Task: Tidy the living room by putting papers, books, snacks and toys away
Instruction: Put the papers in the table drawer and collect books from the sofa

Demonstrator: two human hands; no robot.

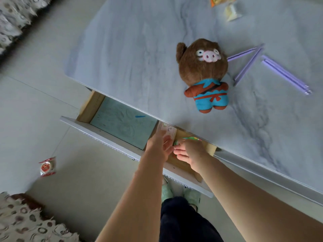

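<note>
Both hands reach into the open white-fronted wooden drawer [111,138] under the marble-patterned table [139,49]. The left hand [160,145] lies with fingers fairly straight over a pale printed paper [167,129]; the right hand [189,152] has its fingers curled, apparently pinching a small green-and-red item [176,142], though what that is I cannot tell.

The tidying looks partly done. In the drawer lie one large pale teal sheet [122,123] and the printed paper, with something brightly coloured [191,138] near the right hand.

Left to put away, from left to right: one red-and-white snack packet [47,166] on the floor; on the table, one brown plush pig in a blue outfit [203,74], about four lilac sticks [248,64], and two snack packets [225,6] at the far edge.
</note>
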